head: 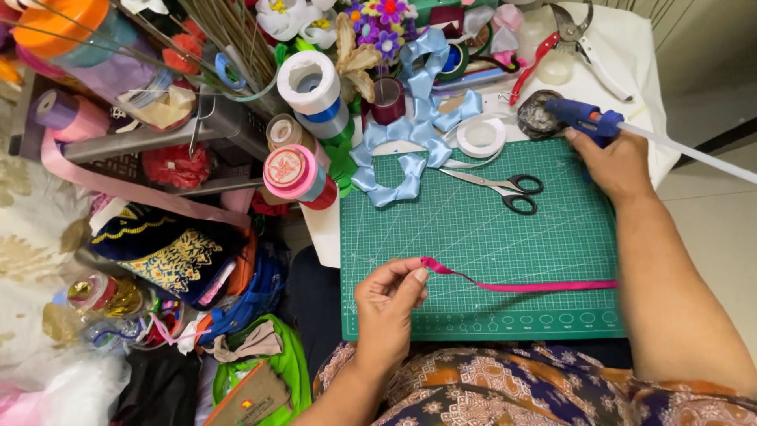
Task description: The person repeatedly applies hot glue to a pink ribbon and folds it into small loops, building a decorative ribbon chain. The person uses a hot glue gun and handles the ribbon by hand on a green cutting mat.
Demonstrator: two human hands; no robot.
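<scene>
left hand (388, 298) pinches pink ribbon (516, 285) end; right hand (617, 166) grips glue gun (585, 118).

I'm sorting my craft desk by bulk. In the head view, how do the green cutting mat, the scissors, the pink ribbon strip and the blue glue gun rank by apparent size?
1. Green cutting mat, by far.
2. Pink ribbon strip, long but thin.
3. Scissors.
4. Blue glue gun, partly hidden by the right hand, so its place after the scissors is unsure.

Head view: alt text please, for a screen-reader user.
Left hand pinches the folded end of a pink ribbon over a green cutting mat; right hand grips a blue glue gun at the mat's far corner. Scissors and a light-blue ribbon flower lie nearby.
</scene>
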